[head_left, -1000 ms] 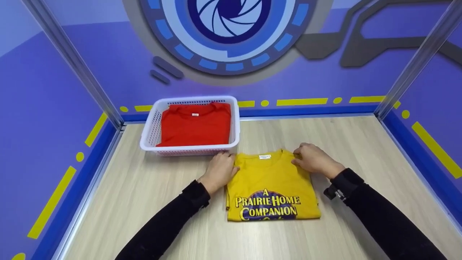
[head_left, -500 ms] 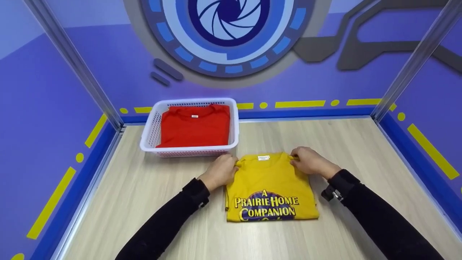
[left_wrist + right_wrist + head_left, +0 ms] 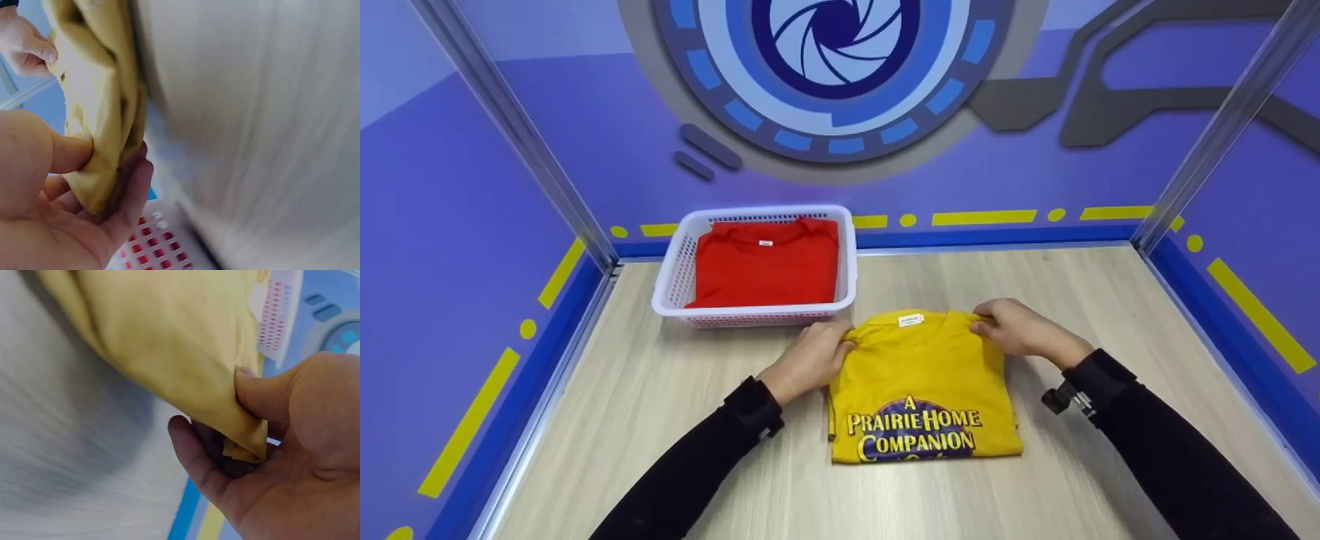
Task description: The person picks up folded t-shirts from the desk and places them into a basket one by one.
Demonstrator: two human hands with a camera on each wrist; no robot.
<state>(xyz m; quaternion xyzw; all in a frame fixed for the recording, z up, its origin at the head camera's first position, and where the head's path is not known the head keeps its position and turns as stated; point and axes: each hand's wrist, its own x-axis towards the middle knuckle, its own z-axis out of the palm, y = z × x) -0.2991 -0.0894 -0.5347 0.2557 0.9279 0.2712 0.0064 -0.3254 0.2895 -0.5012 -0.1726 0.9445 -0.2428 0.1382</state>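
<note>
Folded yellow T-shirt (image 3: 924,382) lies on the wooden table (image 3: 645,390), just in front of the white basket (image 3: 675,262), printed front up, collar end toward the basket. That far end is raised off the table; the near printed half lies flat.

Left hand (image 3: 810,358) pinches the left collar corner, thumb on top and fingers under the stacked layers (left wrist view, fingers (image 3: 132,185)). Right hand (image 3: 1020,330) pinches the right corner likewise, thumb pressed over the fold edge (right wrist view). Both hands are closed on cloth.

Basket holds a folded red shirt (image 3: 765,262), filling most of its floor.

Risk, as judged: the grip takes only the two corners, so lower layers could slip out and the fold open; the unsupported near half could sag or drag on the table.

Against the frame half a second earlier: collar edge sits higher and nearer the basket, the right hand has shifted outward.
</note>
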